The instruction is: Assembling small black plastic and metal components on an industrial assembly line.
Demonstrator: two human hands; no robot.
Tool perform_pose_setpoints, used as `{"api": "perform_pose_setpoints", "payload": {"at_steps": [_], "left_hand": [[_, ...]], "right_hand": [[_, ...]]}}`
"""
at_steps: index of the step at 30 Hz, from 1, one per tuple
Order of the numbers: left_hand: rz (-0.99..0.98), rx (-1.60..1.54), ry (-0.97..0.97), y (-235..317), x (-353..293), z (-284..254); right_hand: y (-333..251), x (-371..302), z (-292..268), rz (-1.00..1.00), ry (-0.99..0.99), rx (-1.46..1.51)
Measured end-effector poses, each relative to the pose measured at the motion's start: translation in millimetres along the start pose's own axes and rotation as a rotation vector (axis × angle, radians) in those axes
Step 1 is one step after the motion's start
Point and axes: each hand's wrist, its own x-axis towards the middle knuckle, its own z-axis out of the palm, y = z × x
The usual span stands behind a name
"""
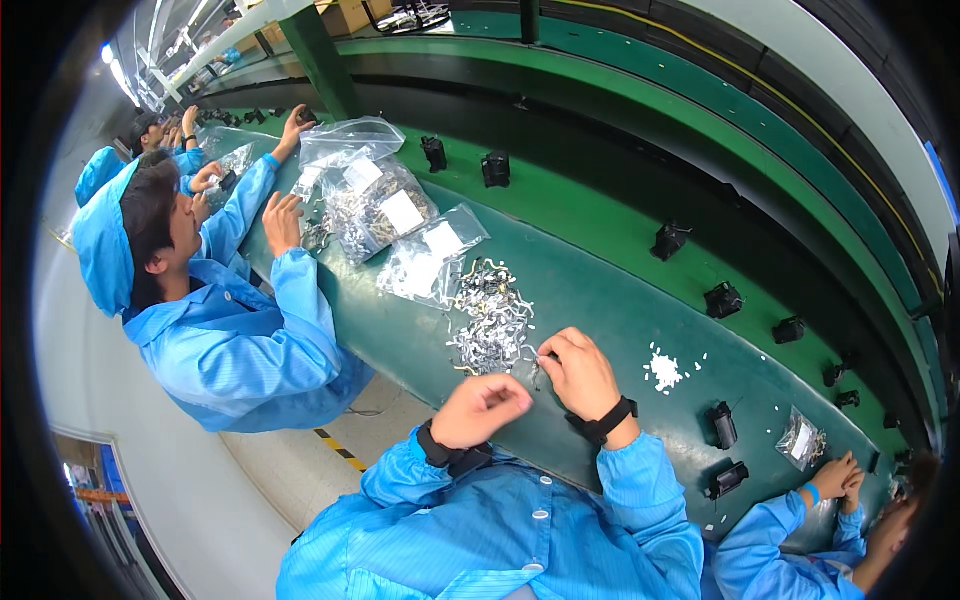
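My right hand (582,376) is over the green table at the near right edge of a loose pile of small white, black and yellowish cable-like parts (490,318). Thumb and fingertips are pinched together there, and what lies between them is too small to name. Close to the table's front edge, my left hand (480,412) has its fingers curled in toward the thumb; anything inside is hidden. A gap separates the two hands. Right of my right hand lies a heap of tiny white pieces (663,370).
Clear plastic bags of parts (385,210) lie beyond the pile. Two black housings (722,425) and a small parts bag (801,440) sit to the right. Black units (668,240) line the green conveyor (590,215). Co-workers in blue (240,320) sit on both sides.
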Motion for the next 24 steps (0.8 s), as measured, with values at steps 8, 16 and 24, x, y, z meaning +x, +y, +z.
{"api": "perform_pose_setpoints", "payload": {"at_steps": [8,16,24], "left_hand": [[0.165,0.044,0.239,-12,10,-29],[0.077,0.068,0.201,0,17,-20],[0.162,0.103,0.231,12,37,1]], "right_hand": [[-6,6,-6,0.015,0.214,0.163],[1,-1,-15,0.082,0.178,0.321],[14,2,-18,0.160,0.117,0.604]]}}
